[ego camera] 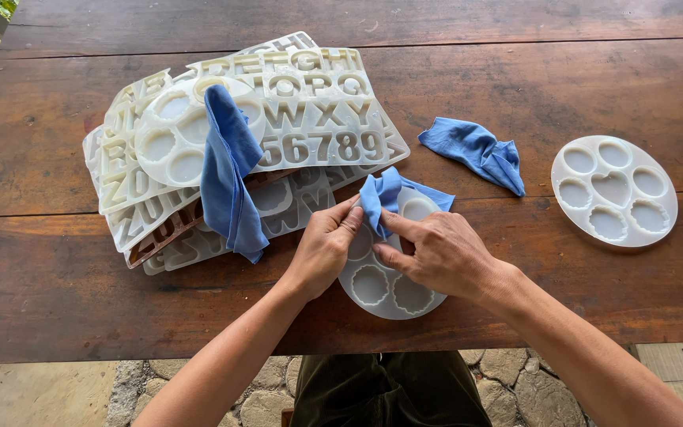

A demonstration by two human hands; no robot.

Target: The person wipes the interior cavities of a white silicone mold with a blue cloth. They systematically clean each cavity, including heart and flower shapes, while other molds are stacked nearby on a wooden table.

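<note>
Both hands work a blue cloth over a round white mould lying flat at the near edge of the surface. The left hand pinches one end of the cloth between thumb and fingertips; the right hand is closed on the other end, pressing it down into a cavity at the mould's far side. Wiping looks to be under way, with the near scalloped cavities uncovered; reaching them would call for dragging the cloth towards the body or turning the mould. The mould is slightly oval, cavities up, its long axis running roughly from near to far. A pile of letter moulds with a second cloth lies to the left; a third cloth and another round mould lie to the right.
</note>
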